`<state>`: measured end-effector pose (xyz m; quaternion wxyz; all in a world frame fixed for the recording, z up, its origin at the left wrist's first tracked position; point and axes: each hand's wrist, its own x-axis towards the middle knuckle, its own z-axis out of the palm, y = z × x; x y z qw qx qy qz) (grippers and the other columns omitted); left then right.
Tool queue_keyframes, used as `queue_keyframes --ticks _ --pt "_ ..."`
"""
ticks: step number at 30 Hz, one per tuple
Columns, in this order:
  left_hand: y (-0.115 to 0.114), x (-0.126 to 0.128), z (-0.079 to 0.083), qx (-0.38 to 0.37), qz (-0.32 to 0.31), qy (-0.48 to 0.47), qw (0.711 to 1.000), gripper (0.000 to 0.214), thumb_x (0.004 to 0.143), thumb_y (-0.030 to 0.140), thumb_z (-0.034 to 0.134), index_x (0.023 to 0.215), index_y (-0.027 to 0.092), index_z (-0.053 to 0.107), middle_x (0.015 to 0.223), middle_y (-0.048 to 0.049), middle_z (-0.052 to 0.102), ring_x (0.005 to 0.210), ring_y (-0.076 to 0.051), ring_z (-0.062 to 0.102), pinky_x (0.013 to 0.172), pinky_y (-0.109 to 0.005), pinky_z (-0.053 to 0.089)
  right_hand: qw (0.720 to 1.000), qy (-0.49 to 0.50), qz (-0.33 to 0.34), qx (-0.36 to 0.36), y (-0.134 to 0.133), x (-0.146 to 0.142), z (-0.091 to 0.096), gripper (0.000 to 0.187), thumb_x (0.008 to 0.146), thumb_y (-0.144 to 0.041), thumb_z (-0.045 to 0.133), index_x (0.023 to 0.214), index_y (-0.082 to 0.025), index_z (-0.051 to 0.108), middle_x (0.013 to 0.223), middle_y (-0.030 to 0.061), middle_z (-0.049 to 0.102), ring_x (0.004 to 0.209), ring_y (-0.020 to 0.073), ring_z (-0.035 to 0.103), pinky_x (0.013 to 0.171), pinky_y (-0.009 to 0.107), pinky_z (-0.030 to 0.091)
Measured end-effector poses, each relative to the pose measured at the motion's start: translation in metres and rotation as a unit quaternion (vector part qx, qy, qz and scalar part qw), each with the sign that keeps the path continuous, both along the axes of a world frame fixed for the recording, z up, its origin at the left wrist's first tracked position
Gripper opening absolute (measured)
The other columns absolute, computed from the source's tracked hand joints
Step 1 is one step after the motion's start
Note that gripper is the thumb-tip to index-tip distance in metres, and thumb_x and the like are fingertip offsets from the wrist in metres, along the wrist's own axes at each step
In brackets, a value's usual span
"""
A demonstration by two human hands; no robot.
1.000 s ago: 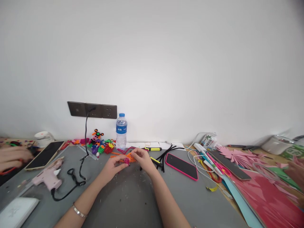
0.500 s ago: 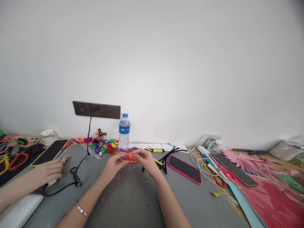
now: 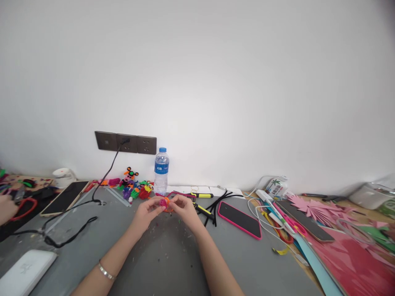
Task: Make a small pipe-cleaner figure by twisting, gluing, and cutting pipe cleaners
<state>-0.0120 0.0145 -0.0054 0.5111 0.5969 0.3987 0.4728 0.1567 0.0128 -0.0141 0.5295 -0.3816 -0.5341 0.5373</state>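
My left hand and my right hand meet over the grey table, fingers pinched together on a small pink and orange pipe-cleaner piece. A silver bracelet sits on my left wrist. Behind the hands lie a pink pipe-cleaner loop, a yellow marker and a bundle of black pipe cleaners.
A water bottle stands by the wall beside colourful pipe-cleaner figures. A pink-cased phone lies right of my hands, another phone at the left. A black cable runs from the wall socket. Another person's hand shows at the far left. Pink paper covers the right side.
The other person's hand has drawn back to the far left and the pink glue gun has left the table, its cable pulled leftward. My hands have brought the pipe-cleaner piece closer together.
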Motion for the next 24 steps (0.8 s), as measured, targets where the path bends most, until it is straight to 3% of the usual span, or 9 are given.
queue_keyframes --ticks 9,15,24 --pt "0.0005 0.0009 -0.0030 0.000 0.012 -0.012 1.000 0.032 0.067 0.039 0.074 0.087 0.015 0.074 0.098 -0.0094 0.071 0.098 -0.026 0.062 0.083 -0.033 0.052 0.999 0.028 -0.009 -0.027 0.0002 -0.0086 -0.0053 0.037 0.065 -0.051 0.074 0.069 -0.017 0.061 0.059 -0.0024 0.060 0.055 0.0113 0.053 0.057 0.024 0.042" --pt "0.0004 0.0010 -0.0018 0.020 0.030 0.003 0.999 0.029 0.067 0.038 0.074 0.086 0.016 0.075 0.098 -0.0094 0.072 0.099 -0.026 0.062 0.082 -0.032 0.052 0.999 0.028 -0.025 -0.031 0.0020 -0.0084 -0.0094 0.037 0.066 -0.052 0.074 0.073 -0.017 0.064 0.067 0.0006 0.063 0.061 0.0143 0.057 0.058 0.025 0.044" --pt "0.0020 -0.0010 -0.0028 0.027 0.008 0.034 0.999 0.029 0.069 0.034 0.072 0.093 0.017 0.075 0.101 -0.0092 0.074 0.100 -0.027 0.063 0.085 -0.034 0.051 0.999 0.018 -0.038 -0.019 0.0023 -0.0084 -0.0089 0.035 0.068 -0.051 0.073 0.069 -0.018 0.062 0.066 0.0003 0.062 0.061 0.0148 0.056 0.062 0.027 0.045"
